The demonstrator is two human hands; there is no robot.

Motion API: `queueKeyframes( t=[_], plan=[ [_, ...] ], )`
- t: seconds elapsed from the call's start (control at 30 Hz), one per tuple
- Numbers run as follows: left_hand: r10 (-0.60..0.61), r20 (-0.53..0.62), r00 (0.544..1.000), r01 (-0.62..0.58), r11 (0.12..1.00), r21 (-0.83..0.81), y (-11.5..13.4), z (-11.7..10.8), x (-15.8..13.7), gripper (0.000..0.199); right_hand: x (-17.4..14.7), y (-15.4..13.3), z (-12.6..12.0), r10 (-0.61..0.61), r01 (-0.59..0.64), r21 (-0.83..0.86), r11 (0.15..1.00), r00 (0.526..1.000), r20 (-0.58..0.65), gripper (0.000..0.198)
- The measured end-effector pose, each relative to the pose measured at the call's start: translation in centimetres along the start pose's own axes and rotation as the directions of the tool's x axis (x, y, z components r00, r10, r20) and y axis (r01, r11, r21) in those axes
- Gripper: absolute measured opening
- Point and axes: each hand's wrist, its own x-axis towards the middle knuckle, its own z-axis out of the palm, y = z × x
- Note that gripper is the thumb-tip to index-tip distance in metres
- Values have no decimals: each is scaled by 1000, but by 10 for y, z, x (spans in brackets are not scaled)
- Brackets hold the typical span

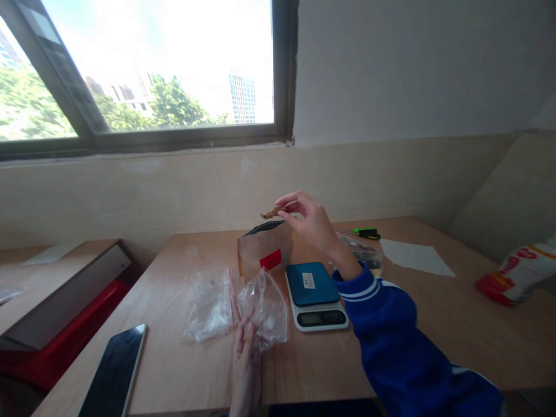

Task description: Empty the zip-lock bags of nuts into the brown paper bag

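Note:
My right hand (306, 220) is raised over the top of a brown paper pouch (254, 252) with a red label. Between its thumb and fingers is a thin, knobbly brown dried piece (273, 212), its exact kind unclear. The pouch stands upright, its dark-lined mouth apart at the top. Low in front, my left hand (247, 347) grips a clear zip bag (264, 307); its fingers show partly through the plastic. Flat on the table to the left lies another clear zip bag (208, 313). A kitchen scale (313, 284) with a blue-green top sits right of the held bag.
A smartphone (115, 370) lies at the table's left front. Behind the scale are a clear bag with small items (362, 255) and a green-and-black tool (366, 233). White paper (414, 256) and a red-and-white packet (516, 272) are on the right. A red stool (73, 330) stands at left.

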Motion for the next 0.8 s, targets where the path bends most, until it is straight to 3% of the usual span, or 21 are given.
queueKeyframes(
  t=[0.2,0.53,0.8],
  plan=[
    [0,38,999,1,999,-32,3,2,-3,54,-9,23,19,23,-17,-54,998,991,128,19],
    [9,107,994,-6,999,-33,4,2,-2,54,-9,22,5,8,-14,-101,995,998,-65,15],
    [39,65,997,-37,999,-32,1,-1,0,50,-12,28,2,32,-42,-99,994,995,-100,16]
  ],
)
